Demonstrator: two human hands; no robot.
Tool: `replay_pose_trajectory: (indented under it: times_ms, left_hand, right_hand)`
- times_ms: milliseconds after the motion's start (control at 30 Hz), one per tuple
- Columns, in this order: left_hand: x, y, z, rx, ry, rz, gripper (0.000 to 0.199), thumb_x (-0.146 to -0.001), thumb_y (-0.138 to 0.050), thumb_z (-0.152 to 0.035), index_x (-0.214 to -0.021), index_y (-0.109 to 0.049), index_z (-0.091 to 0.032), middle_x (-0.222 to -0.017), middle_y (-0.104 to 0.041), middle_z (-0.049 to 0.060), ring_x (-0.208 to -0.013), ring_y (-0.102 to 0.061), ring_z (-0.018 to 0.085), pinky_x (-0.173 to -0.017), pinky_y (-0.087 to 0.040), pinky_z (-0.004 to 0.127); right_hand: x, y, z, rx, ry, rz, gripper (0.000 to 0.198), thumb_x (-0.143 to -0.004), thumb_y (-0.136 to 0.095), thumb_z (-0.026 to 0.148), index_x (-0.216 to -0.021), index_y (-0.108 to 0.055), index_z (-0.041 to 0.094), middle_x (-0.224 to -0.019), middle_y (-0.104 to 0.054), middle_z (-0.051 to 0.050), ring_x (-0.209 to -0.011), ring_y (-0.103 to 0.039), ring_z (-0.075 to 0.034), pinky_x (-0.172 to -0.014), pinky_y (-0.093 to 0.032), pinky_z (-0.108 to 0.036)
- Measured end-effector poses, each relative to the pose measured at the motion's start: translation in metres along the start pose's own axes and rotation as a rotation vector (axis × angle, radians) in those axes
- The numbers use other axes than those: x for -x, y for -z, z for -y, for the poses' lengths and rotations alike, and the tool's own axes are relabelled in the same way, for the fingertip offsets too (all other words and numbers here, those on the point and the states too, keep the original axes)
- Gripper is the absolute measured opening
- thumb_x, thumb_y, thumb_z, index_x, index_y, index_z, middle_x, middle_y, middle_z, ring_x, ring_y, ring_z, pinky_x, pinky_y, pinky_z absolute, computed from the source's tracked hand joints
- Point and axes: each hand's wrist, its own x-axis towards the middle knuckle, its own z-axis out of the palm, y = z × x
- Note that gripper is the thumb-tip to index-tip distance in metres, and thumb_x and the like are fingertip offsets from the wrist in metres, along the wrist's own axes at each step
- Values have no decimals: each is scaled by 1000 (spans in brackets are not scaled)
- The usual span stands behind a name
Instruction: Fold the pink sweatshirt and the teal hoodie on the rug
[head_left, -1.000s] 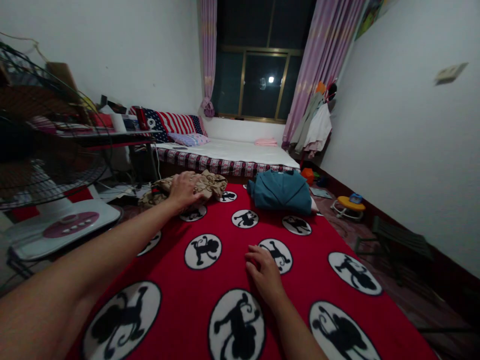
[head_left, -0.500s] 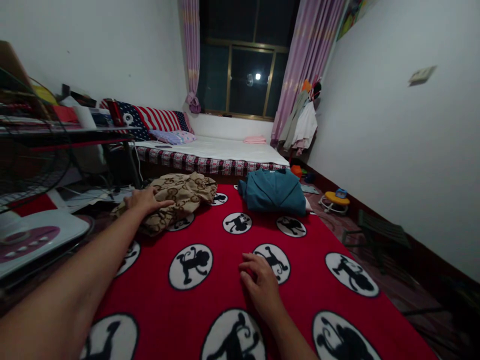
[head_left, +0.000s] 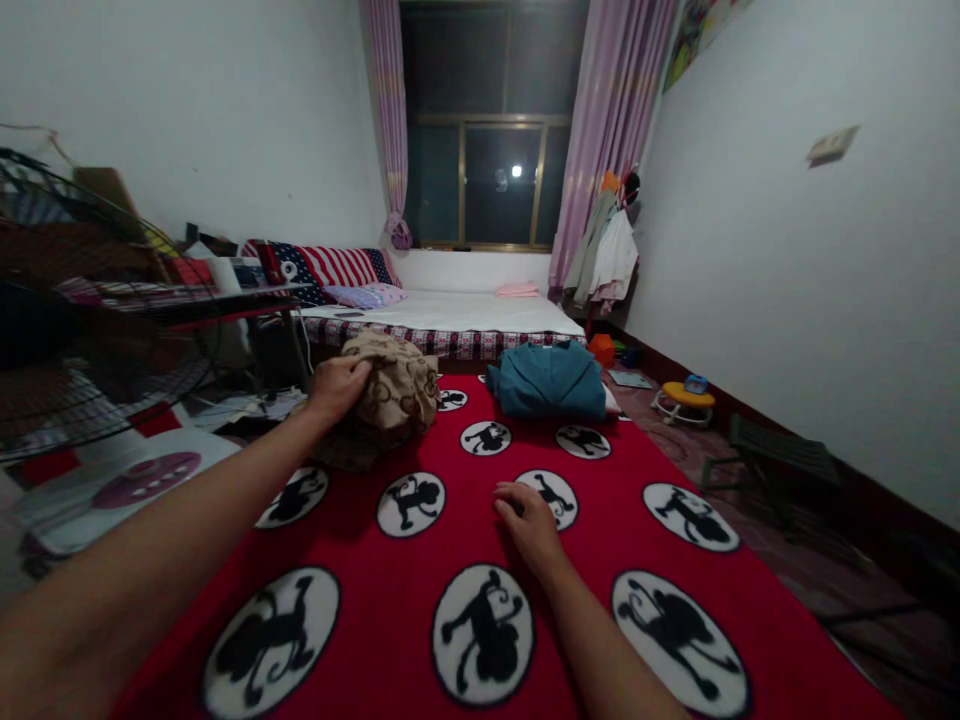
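Observation:
My left hand (head_left: 337, 388) is closed on a bunched tan cloth (head_left: 397, 385) with a brown printed pattern. Part of the cloth is lifted and gathered, while its lower folds rest at the left edge of the red blanket (head_left: 450, 560); what kind of piece it is I cannot tell. My right hand (head_left: 529, 518) holds nothing and lies low over the blanket, fingers loosely bent and apart from the thumb, beside a white circle with a black monkey. Farther off, a folded teal garment (head_left: 547, 380) lies on the blanket's far part.
Behind the blanket stands a bed (head_left: 450, 310) with a white sheet. At left are a wire-caged fan (head_left: 97, 300) and a cluttered desk (head_left: 262, 300). To the right sit a yellow stool (head_left: 688, 394) and a dark folding stool (head_left: 780, 450) near the wall.
My left hand has closed on the tan cloth and pulled part of it up and to the right, bunching it. My right hand stays near the same blanket spot. The view has tilted up slightly.

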Motion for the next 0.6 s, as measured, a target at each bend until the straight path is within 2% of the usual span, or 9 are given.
replay_pose_trajectory:
  times_ms: [67, 100, 167, 233, 300, 333, 400, 500, 600]
  left_hand:
    - [8, 40, -32, 94, -86, -94, 49, -93, -35, -40, -81, -71, -10, -72, -66, 8, -68, -58, 18, -63, -35, 26]
    - [18, 52, -46, 127, -139, -113, 50, -94, -34, -42, -85, -70, -9, -73, -65, 8, -70, -58, 18, -65, -36, 26]
    - [50, 58, -68, 133, -217, -85, 48, -95, -35, -43, -92, -69, -10, -77, -65, 8, -78, -60, 21, -72, -39, 29]
    - [94, 40, -76, 93, -293, 26, 38, -93, -44, -42, -95, -68, -13, -90, -66, 11, -92, -60, 25, -83, -41, 33]
    - [142, 6, -75, 83, -376, 163, 31, -86, -56, -40, -105, -67, -17, -115, -61, 13, -111, -53, 28, -96, -38, 38]
    - [164, -14, -72, 112, -393, 213, 40, -83, -61, -43, -116, -63, -19, -129, -53, 14, -120, -48, 30, -102, -35, 41]
    - [200, -48, -66, 157, -401, 294, 52, -82, -63, -44, -128, -56, -22, -143, -42, 14, -134, -36, 32, -112, -23, 48]
    - [227, -78, -62, 148, -377, 298, 49, -89, -53, -43, -135, -51, -24, -151, -33, 13, -142, -24, 29, -116, -11, 50]
    - [232, -83, -61, 141, -349, 285, 49, -91, -50, -44, -136, -50, -25, -153, -30, 13, -143, -22, 29, -116, -10, 51]
  right_hand:
    - [-4, 4, 1, -231, -111, -125, 31, -77, -60, 42, -95, -69, 18, -98, -70, -10, -96, -64, -24, -91, -48, -43]
    - [-5, 9, 1, -371, -180, -211, 40, -77, -58, 50, -98, -67, 18, -99, -70, -10, -95, -65, -24, -88, -50, -42]
    - [-4, 22, 1, -652, -308, -375, 50, -78, -51, 62, -101, -64, 19, -102, -68, -10, -95, -67, -24, -85, -52, -41]
    - [2, 41, 0, -875, -379, -460, 56, -81, -39, 69, -101, -63, 22, -107, -66, -9, -98, -66, -22, -87, -51, -42]
    - [13, 59, -1, -998, -365, -437, 63, -83, -29, 72, -105, -62, 23, -110, -65, -10, -103, -64, -23, -91, -49, -46]
    - [19, 67, -1, -1022, -344, -403, 67, -82, -26, 74, -108, -62, 23, -113, -65, -12, -106, -63, -24, -92, -48, -49]
    - [29, 79, -1, -1015, -306, -332, 73, -80, -25, 76, -114, -61, 22, -119, -62, -15, -112, -59, -28, -94, -44, -55]
    - [36, 85, -1, -935, -291, -271, 69, -77, -35, 73, -115, -61, 21, -121, -62, -14, -112, -59, -30, -95, -42, -58]
    - [32, 78, 1, -827, -240, -271, 54, -74, -54, 61, -108, -64, 20, -110, -68, -12, -103, -64, -29, -92, -48, -53]
